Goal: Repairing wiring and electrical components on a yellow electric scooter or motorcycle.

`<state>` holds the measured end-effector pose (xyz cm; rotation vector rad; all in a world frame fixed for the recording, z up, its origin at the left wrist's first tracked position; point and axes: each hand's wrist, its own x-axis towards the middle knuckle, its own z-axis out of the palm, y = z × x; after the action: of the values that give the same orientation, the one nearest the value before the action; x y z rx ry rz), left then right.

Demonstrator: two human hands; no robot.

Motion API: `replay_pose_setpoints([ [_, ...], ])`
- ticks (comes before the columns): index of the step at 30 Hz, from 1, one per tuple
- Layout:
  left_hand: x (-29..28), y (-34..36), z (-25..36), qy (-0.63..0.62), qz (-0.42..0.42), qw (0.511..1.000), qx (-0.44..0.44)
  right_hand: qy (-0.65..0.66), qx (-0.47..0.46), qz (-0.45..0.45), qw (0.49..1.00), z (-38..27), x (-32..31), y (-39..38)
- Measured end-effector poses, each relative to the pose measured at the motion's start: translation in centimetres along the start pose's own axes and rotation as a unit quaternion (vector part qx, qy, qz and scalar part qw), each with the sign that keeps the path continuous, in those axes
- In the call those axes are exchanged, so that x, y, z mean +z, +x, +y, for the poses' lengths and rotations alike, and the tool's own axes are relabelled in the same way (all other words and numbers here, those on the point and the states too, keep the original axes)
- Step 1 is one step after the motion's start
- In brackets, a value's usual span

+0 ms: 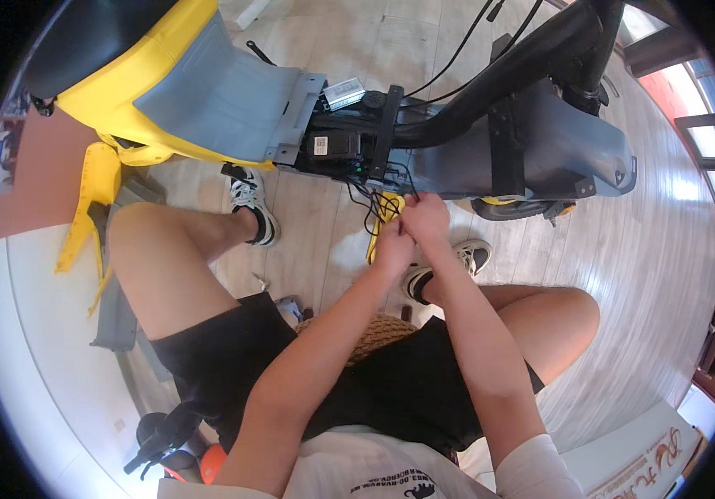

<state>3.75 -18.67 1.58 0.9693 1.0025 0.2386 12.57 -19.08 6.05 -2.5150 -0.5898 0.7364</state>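
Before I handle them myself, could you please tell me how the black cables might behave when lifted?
The black cables look floppy, sagging in loose loops. Being thin, they are probably light. They may tug back, since they seem joined to the scooter.

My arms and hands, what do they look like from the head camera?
White short sleeves leave the forearms bare. The left hand and right hand are ungloved, with no watch or bracelet showing on either wrist.

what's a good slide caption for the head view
Left hand and right hand close together at black cables beside a yellow-and-grey scooter with its midsection exposed.
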Motion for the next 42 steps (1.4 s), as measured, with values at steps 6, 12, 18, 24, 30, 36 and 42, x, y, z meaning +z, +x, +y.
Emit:
replay_pose_setpoints([
  [6, 1.4, -2.2, 0.1, 0.150, 0.047, 0.987, 0.024, 0.185, 0.019, -0.036, 0.982, 4.1, -0.2, -0.6],
  [12, -6.3, -2.8, 5.9, 0.339, 0.196, 0.888, 0.240, 0.315, 0.055, -0.014, 0.947, 4.1, -0.2, -0.2],
  [18, -9.9, 3.6, 8.5, 0.471, 0.117, 0.802, 0.347, 0.254, 0.048, 0.066, 0.964, 3.6, -0.5, 0.2],
  [24, -9.3, 3.8, 9.6, 0.564, 0.016, 0.777, 0.278, 0.336, 0.055, 0.075, 0.937, 0.7, -3.3, -1.4],
  [30, -10.3, 3.8, 9.3, 0.540, 0.056, 0.784, 0.301, 0.247, -0.044, 0.150, 0.956, -0.6, -5.9, -1.7],
  [36, -11.4, 3.3, 9.6, 0.494, 0.053, 0.813, 0.302, 0.312, -0.035, 0.089, 0.945, 0.2, -5.4, -1.3],
  [42, -11.7, 2.4, 10.3, 0.495, 0.028, 0.767, 0.408, 0.301, -0.032, 0.056, 0.951, 0.6, -4.4, -1.8],
])
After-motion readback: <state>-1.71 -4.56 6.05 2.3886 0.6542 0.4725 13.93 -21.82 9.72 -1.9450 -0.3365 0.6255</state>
